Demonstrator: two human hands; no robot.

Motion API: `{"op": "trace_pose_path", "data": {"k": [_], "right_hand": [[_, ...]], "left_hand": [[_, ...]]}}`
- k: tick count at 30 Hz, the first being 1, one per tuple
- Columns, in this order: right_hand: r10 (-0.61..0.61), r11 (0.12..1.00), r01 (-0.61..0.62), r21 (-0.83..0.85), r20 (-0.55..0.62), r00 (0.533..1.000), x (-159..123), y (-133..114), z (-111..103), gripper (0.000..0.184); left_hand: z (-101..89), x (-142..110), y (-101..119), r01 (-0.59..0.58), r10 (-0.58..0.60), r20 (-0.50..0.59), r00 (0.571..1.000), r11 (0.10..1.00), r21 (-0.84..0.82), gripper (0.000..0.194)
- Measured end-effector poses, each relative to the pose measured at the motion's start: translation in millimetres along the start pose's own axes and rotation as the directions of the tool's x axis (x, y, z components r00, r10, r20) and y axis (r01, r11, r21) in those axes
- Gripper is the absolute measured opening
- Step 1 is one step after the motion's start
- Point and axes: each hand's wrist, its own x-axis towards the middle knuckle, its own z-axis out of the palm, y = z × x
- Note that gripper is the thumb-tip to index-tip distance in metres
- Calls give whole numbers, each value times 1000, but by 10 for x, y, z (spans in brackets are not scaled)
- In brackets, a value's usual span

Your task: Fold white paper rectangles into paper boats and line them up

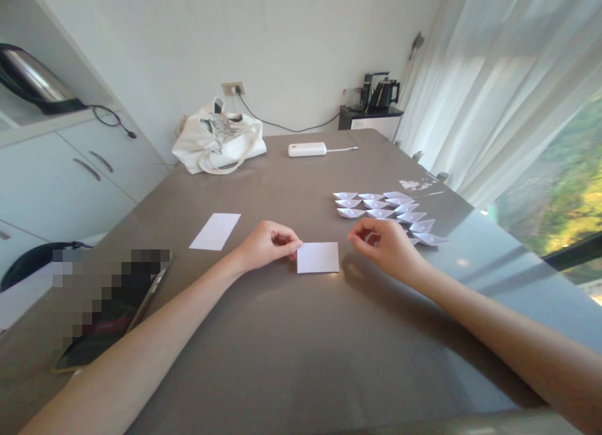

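Note:
A small white rectangle of paper (318,257), apparently folded, is in front of me at the middle of the table. My left hand (271,244) pinches its upper left edge between thumb and fingers. To the right of the paper and apart from it, my right hand (383,244) hovers with its fingers curled toward the thumb and nothing seen in them. Just beyond that hand stand several folded white paper boats (374,204) in rows, partly hidden by it. Another flat white sheet of paper (215,231) lies to the left of my left hand.
A tablet-like device (117,309), partly blurred out, lies beside my left forearm on the grey table (291,341). Farther back are a white bag (221,140) and a white power strip-like block (307,149) with a cable. Paper scraps (414,185) lie near the right edge.

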Motion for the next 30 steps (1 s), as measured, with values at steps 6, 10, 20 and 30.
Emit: {"op": "trace_pose_path", "data": {"k": [6, 10, 20, 30], "right_hand": [[-65, 997, 62, 35, 87, 994, -59, -49, 70, 19], [-23, 995, -1, 103, 227, 974, -64, -4, 95, 20], [-105, 896, -26, 444, 267, 958, -61, -54, 59, 27], [-297, 898, 133, 419, 356, 886, -57, -91, -39, 21]], "left_hand": [[90, 5, 71, -6, 6, 33, 999, 1000, -9, 22], [108, 1, 62, -6, 5, 41, 999, 1000, 30, 22], [169, 45, 34, 56, -68, -74, 995, 986, -157, 26], [194, 2, 132, 142, -142, 23, 990, 934, -327, 21]]}}
